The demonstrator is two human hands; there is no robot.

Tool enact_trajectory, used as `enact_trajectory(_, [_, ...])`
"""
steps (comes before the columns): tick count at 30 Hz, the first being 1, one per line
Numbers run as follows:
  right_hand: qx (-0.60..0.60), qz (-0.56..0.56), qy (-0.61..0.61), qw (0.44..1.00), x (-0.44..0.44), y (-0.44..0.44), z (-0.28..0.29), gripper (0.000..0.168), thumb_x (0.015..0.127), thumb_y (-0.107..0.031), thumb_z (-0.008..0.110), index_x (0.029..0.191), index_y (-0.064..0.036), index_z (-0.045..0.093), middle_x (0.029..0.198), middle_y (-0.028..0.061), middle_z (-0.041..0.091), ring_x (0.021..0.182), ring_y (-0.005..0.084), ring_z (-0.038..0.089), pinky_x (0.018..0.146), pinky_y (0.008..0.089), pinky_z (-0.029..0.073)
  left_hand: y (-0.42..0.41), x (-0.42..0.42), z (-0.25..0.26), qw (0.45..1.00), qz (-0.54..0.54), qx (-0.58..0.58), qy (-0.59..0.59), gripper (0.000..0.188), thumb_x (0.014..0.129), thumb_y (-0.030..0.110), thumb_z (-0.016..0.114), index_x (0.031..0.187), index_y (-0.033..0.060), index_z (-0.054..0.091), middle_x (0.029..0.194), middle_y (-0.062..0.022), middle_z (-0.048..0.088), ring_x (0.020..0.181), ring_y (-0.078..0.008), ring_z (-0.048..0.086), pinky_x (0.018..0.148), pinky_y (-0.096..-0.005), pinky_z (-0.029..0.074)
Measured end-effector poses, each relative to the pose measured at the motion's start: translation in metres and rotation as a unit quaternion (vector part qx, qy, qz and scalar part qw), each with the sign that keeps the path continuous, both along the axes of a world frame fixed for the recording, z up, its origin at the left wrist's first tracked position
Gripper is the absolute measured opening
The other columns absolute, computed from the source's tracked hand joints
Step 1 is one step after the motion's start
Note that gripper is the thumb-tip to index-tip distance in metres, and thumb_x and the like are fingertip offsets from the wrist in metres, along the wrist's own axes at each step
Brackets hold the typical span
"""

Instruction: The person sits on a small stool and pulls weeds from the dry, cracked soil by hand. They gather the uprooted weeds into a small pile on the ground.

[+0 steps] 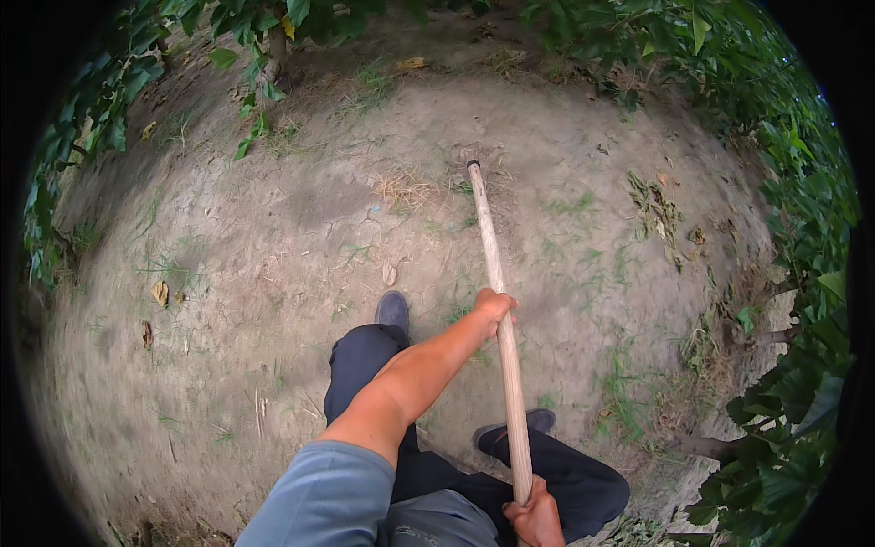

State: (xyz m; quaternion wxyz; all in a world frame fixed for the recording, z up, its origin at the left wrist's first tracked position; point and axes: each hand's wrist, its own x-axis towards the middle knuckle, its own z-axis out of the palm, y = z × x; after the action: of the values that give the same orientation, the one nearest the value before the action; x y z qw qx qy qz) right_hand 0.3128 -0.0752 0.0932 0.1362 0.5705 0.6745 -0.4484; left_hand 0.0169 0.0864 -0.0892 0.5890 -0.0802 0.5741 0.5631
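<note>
A long wooden tool handle slants from near my body out to the ground ahead. My left hand grips it about midway, with the arm stretched across my front. Lower down, close to my right thigh, my right hand is wrapped around the near part of the shaft. At the far end sits a dark metal collar, touching or just above the soil. The tool's head is not clearly visible there; loose earth lies around that spot.
Dry, cracked soil carries sparse grass and a patch of dry straw. Leafy branches line the right side, with low trunks. A thin trunk stands at the upper left. My left shoe is forward, my right shoe behind.
</note>
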Motion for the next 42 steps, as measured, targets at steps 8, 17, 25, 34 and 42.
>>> enact_trajectory(8, [-0.087,-0.109,0.078,0.987,0.079,-0.006,0.069,0.042,0.075,0.000,0.041,0.114,-0.005,0.055,0.073,-0.0030,0.047,0.060,0.0098,0.042,0.051,0.0198,0.036,-0.037,0.011,0.013,0.999,0.032,-0.032,0.030,0.039,0.080,0.001,0.063,0.111,-0.0162,0.045,0.083,-0.0187,0.055,0.065,-0.0265,0.059,0.050,-0.0412,0.050])
enact_trajectory(17, [0.087,0.117,0.031,0.989,-0.003,0.043,0.016,0.054,0.067,-0.012,0.064,0.116,0.001,0.048,0.085,0.0305,0.061,0.088,0.0444,0.061,0.076,0.0433,0.049,-0.024,-0.039,0.029,0.981,0.188,0.032,0.043,0.017,0.083,0.006,0.060,0.092,-0.0032,0.049,0.077,-0.0113,0.051,0.061,-0.0205,0.053,0.049,-0.0341,0.048])
enact_trajectory(25, [0.019,0.122,0.045,0.991,-0.044,0.054,-0.011,0.047,0.070,-0.009,0.061,0.115,0.001,0.050,0.090,0.0304,0.062,0.093,0.0441,0.060,0.079,0.0422,0.048,-0.050,-0.044,0.000,0.985,0.159,-0.027,0.062,0.018,0.083,0.007,0.060,0.091,-0.0038,0.048,0.074,-0.0125,0.051,0.054,-0.0213,0.052,0.047,-0.0369,0.047])
enact_trajectory(34, [-0.081,0.021,0.028,0.996,0.090,0.049,0.090,0.041,0.071,-0.005,0.052,0.112,-0.002,0.057,0.081,0.0025,0.055,0.072,0.0127,0.049,0.063,0.0278,0.044,-0.059,-0.013,0.001,0.990,0.119,-0.061,0.033,0.031,0.079,0.001,0.062,0.103,-0.0141,0.048,0.077,-0.0172,0.056,0.060,-0.0277,0.059,0.048,-0.0416,0.049])
enact_trajectory(42, [-0.065,0.019,0.013,0.998,0.048,0.015,0.009,0.046,0.070,-0.014,0.067,0.112,0.000,0.053,0.091,0.0263,0.063,0.088,0.0417,0.063,0.077,0.0408,0.049,-0.038,-0.032,0.013,0.986,0.149,-0.019,0.068,0.026,0.084,0.007,0.061,0.102,-0.0066,0.048,0.080,-0.0131,0.053,0.062,-0.0222,0.054,0.051,-0.0353,0.049])
